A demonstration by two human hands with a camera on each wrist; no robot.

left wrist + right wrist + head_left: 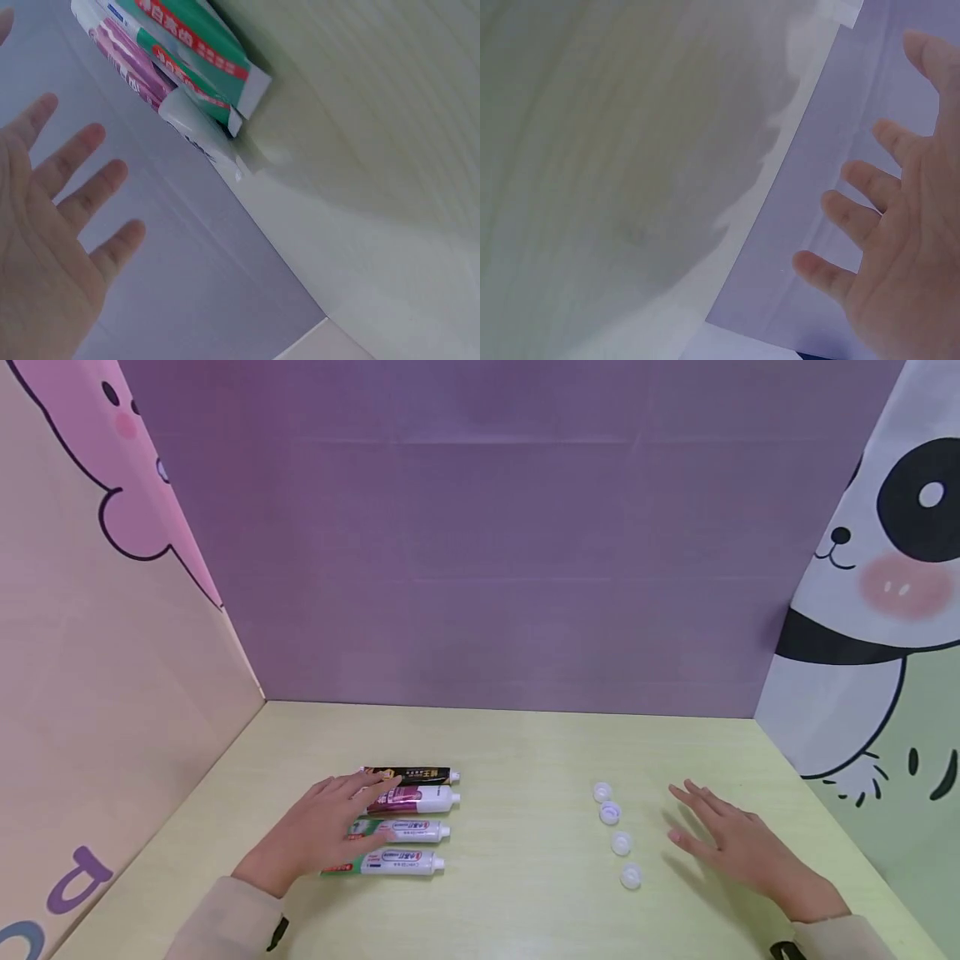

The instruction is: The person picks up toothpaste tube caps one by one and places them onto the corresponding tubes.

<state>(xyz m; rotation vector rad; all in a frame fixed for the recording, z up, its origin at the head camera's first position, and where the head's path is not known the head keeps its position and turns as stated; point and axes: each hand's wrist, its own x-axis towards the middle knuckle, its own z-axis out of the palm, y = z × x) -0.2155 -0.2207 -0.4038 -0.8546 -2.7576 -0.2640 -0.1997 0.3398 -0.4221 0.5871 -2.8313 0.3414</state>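
Several uncapped toothpaste tubes lie side by side on the table's left half, nozzles to the right. Farthest back is a black tube (pixel 423 775), then a purple and white tube (pixel 435 798); green and white tubes (pixel 405 862) lie nearer. My left hand (pixel 322 831) hovers over their tail ends with fingers spread, hiding part of them. In the left wrist view its palm holds nothing. To the right, several white caps (pixel 621 843) form a loose column. My right hand (pixel 738 843) is spread above the table just right of the caps, its palm bare in the right wrist view.
The pale wooden table (pixel 525 910) is bounded by a purple back panel (pixel 510 568). A pinkish left wall (pixel 112 693) and a right wall with a panda print (pixel 847 693) close in the sides.
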